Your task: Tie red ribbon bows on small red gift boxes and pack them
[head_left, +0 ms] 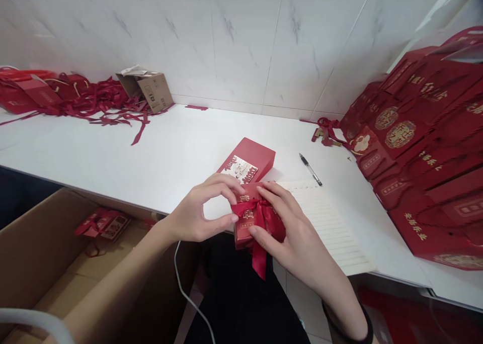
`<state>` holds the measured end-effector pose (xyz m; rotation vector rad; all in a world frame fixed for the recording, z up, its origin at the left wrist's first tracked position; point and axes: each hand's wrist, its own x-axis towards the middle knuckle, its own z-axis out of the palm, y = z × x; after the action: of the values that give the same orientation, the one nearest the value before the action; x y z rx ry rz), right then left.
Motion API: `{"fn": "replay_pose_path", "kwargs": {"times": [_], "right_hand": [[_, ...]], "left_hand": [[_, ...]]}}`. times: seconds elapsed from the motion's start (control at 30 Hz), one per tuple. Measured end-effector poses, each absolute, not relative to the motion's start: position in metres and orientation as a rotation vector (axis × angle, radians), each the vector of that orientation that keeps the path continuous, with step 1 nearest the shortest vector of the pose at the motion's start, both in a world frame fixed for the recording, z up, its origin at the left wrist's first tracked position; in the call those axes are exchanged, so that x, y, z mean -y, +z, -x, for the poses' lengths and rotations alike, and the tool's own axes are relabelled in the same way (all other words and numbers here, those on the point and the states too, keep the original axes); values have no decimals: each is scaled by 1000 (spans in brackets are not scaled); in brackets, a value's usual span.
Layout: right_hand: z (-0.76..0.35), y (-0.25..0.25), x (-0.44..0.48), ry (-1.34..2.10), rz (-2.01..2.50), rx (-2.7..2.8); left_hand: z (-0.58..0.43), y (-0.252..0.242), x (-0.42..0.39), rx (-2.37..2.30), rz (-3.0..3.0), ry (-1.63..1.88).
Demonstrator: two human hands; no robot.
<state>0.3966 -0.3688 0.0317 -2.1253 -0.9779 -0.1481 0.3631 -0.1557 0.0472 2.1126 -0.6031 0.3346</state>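
Note:
A small red box [243,233] with gold characters is at the table's front edge, a red ribbon [260,256] tied round it in a bow. My left hand [206,208] pinches a loop of the ribbon at the box's left side between thumb and forefinger. Across the box's right part lies my right hand [289,223], its thumb and fingers holding the box and the bow. Just behind them, another red box [256,150] with a white picture card [240,169] rests on the table. The box's underside is hidden.
A pen [310,169] and lined paper [332,223] lie to the right. Stacked red gift bags [407,148] fill the far right. Ribbons [105,100] and a small carton [154,92] are at the back left. Below left, a cardboard box [41,233] holds a ribboned red box [109,226].

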Motion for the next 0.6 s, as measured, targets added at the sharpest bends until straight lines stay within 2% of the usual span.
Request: {"fn": "replay_pose_path", "kwargs": {"times": [0.3,0.47,0.6], "right_hand": [[-397,33,370,-127,2108,995],[-397,34,370,-81,2114,982],[-397,34,369,-51,2107,964]], "left_hand": [[-366,45,163,273,-2102,240],[-368,56,167,291,-2008,261],[-370,74,189,328,-2228,355]]}}
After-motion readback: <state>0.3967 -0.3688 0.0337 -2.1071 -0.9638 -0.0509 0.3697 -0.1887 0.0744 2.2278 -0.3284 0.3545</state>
